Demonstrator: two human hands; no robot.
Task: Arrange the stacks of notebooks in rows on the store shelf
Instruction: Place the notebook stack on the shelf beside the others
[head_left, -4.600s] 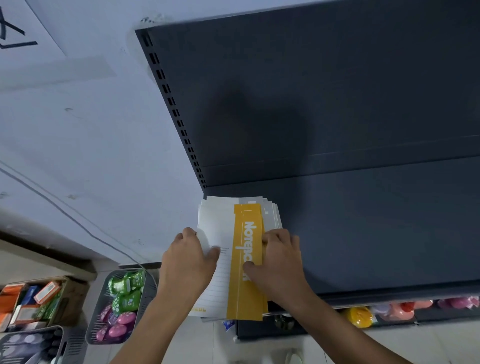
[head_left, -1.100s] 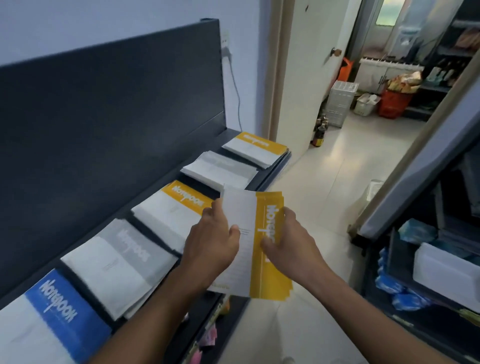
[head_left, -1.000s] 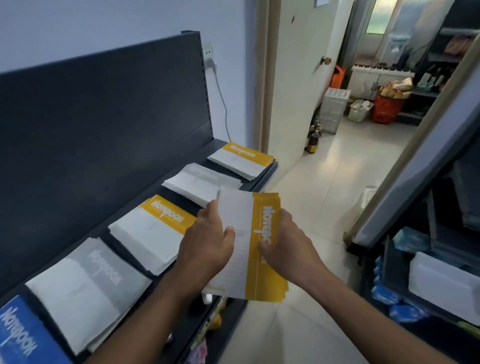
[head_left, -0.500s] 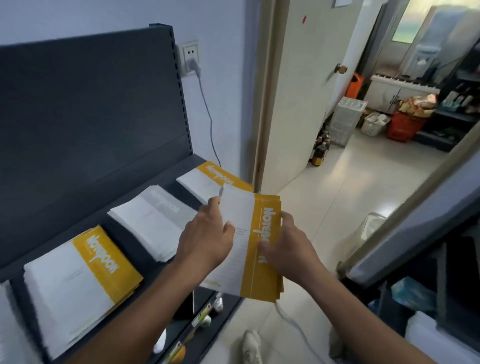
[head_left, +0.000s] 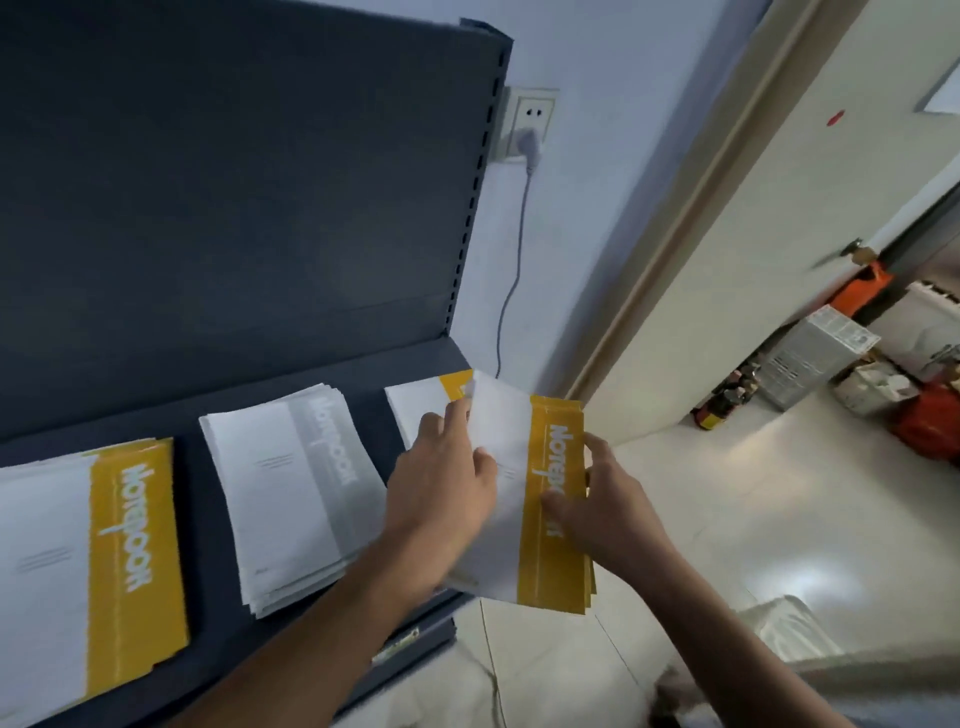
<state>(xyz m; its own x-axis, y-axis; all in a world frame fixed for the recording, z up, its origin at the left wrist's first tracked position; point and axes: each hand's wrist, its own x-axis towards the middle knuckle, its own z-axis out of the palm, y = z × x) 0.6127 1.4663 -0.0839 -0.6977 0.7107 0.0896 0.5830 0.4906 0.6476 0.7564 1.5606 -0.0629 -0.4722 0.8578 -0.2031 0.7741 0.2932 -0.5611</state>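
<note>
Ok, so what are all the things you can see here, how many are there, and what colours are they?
held notebook stack: one, white with a yellow band, in the air by the shelf's right end
yellow notebook stacks: two, white with yellow bands, one at the shelf's left, one at its right end, partly hidden
grey notebook stack: one, white with a grey band, on the shelf between them
shelf: one, dark blue-grey, under the stacks
wall socket: one, white, plug in it, beside the shelf's back panel
cable: one, pale, hanging from the plug
door: one, cream, right
white box: one, on the floor beyond
hands: two, left hand and right hand, both gripping the held notebook stack
</note>
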